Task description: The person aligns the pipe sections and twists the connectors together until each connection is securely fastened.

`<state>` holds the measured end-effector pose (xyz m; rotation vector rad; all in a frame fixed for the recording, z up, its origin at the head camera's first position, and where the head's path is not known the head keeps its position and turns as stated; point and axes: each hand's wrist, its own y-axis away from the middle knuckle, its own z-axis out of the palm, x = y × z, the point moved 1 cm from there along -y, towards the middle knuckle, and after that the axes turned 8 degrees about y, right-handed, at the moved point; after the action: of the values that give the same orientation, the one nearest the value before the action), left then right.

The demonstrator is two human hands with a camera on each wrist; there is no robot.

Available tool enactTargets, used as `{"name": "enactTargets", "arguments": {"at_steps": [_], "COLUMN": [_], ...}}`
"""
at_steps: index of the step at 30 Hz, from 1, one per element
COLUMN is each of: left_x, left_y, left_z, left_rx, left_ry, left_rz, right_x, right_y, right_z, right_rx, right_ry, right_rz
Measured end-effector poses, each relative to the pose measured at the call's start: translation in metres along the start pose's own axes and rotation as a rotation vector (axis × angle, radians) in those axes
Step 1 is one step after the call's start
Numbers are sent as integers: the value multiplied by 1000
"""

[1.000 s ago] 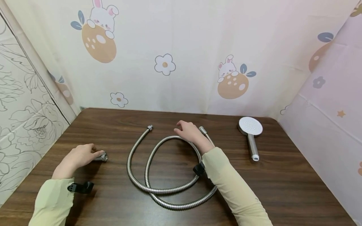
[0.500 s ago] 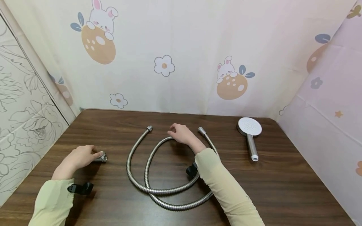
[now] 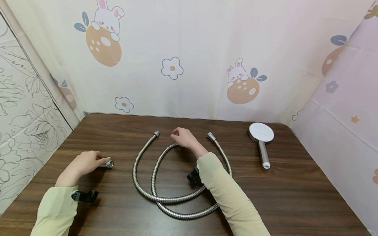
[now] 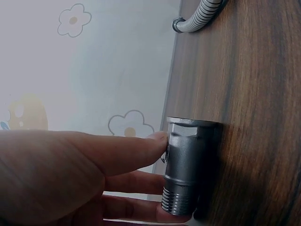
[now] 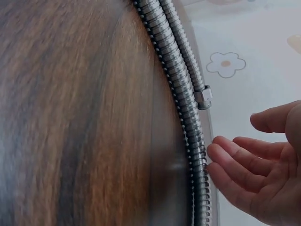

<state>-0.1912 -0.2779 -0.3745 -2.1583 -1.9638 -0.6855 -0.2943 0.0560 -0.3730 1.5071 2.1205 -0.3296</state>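
Note:
At the left of the table my left hand [image 3: 84, 164] holds a short chrome pipe fitting [image 3: 108, 163] between thumb and fingers. Close up in the left wrist view, the fitting [image 4: 184, 165] has a flanged rim at one end and a threaded part at the other. A coiled metal shower hose [image 3: 180, 216] lies mid-table, its two end nuts pointing to the back. Over the far side of its loop is my right hand [image 3: 184, 138], fingers loosely bent with nothing between them. In the right wrist view, the fingertips are right by the hose [image 5: 176, 70].
A white-faced hand shower [image 3: 261, 132] with a grey handle lies at the right of the brown wooden table [image 3: 283, 203]. A patterned curtain [image 3: 200, 39] hangs behind the table's back edge.
My right hand has moved left along the far side of the hose loop, uncovering the hose's right end. The left hand stays in place with the fitting.

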Motion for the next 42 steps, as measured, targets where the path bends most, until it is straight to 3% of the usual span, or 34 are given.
{"name": "enactTargets", "arguments": {"at_steps": [10, 15, 28, 42], "left_x": [-3, -10, -19, -21], "left_y": [-1, 3, -2, -3], "left_z": [-1, -5, -4, 0], "left_rx": [4, -14, -46, -10], "left_ry": [16, 48, 83, 97], "left_rz": [29, 32, 152, 223], "right_x": [-7, -10, -26, -39], "right_y": [-7, -12, -22, -34], "right_z": [3, 7, 18, 34], "right_rx": [75, 71, 47, 36], "right_ry": [-1, 25, 92, 173], "right_rz": [14, 14, 47, 171]}}
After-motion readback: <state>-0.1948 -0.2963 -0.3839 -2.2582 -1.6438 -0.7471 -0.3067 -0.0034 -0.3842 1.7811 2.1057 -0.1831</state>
